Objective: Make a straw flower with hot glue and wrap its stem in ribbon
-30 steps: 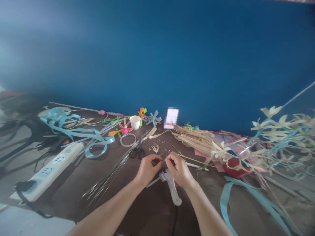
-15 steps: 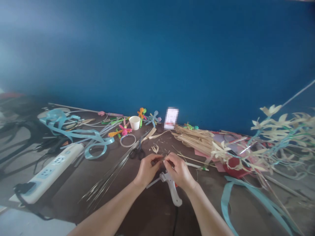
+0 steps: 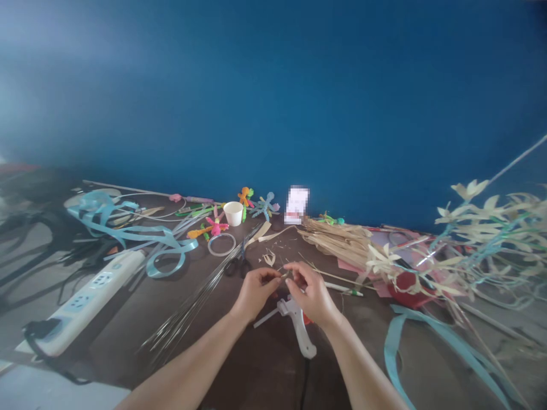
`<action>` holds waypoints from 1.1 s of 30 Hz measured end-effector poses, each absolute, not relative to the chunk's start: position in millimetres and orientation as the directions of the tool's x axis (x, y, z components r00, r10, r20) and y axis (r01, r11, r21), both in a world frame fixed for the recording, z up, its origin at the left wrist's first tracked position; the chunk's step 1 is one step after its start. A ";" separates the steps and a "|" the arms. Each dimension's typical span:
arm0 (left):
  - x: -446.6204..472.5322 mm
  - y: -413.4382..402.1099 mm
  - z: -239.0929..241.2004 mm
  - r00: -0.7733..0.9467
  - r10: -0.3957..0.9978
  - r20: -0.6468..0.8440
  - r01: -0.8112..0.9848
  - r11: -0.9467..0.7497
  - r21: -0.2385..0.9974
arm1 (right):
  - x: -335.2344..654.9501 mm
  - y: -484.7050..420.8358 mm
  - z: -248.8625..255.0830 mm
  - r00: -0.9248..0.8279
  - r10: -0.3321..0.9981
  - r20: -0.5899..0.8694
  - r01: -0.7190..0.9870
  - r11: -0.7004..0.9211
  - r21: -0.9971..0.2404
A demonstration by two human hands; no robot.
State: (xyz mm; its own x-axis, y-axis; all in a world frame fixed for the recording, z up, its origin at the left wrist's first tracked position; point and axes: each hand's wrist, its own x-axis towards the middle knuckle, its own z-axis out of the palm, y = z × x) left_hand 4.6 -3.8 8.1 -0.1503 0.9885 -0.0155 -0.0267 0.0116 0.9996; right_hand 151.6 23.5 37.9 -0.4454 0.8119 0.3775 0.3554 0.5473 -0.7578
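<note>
My left hand (image 3: 257,293) is closed in a pinch at the middle of the table, on a small, thin, pale piece (image 3: 285,274) too small to name. Facing it, my right hand (image 3: 311,290) has its thumb and index finger parted, the tips right beside that piece. Beneath my hands lies a white hot glue gun (image 3: 299,330), its upper part partly covered by my right hand. Just beyond my fingertips is a cream petal-like scrap (image 3: 269,259). Black-handled scissors (image 3: 238,265) rest left of my left hand.
Thin wires (image 3: 188,307) and a white power strip (image 3: 85,302) lie left. Along the back stand a white cup (image 3: 233,213) and a phone-like blurred screen (image 3: 296,205). Rightward are dried husk strips (image 3: 337,239), cream flowers (image 3: 474,213) and blue ribbon (image 3: 395,341).
My right thumb and index finger have moved apart from their pinch, the index lifting slightly. My left hand stays nearly in place, and the small pale piece shows more clearly.
</note>
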 end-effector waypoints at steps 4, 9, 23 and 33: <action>4.8 -4.5 9.2 -0.125 0.992 -0.023 -0.021 0.020 1.000 | 149.9 24.2 36.9 -0.461 0.792 0.401 0.330 0.572 -0.751; 3.7 -7.8 14.5 -0.115 0.985 0.126 0.202 -0.101 0.974 | 150.4 23.0 40.1 -0.435 0.791 0.430 0.397 0.597 -0.697; 5.8 -7.6 9.7 -0.221 0.972 0.079 0.049 -0.070 0.996 | 145.3 22.6 37.4 -0.372 0.840 0.395 0.343 0.520 -0.782; 6.0 -8.6 10.6 -0.176 0.977 0.121 0.050 -0.114 0.992 | 147.4 26.5 28.6 -0.344 0.900 0.269 0.288 0.374 -0.881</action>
State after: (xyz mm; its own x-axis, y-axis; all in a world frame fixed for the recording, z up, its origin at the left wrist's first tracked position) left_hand 6.0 -8.6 10.6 -0.1762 0.9769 0.1207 0.0500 -0.1136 0.9923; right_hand 147.4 26.5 28.6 -0.3441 0.8995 0.2692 0.2882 0.3741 -0.8815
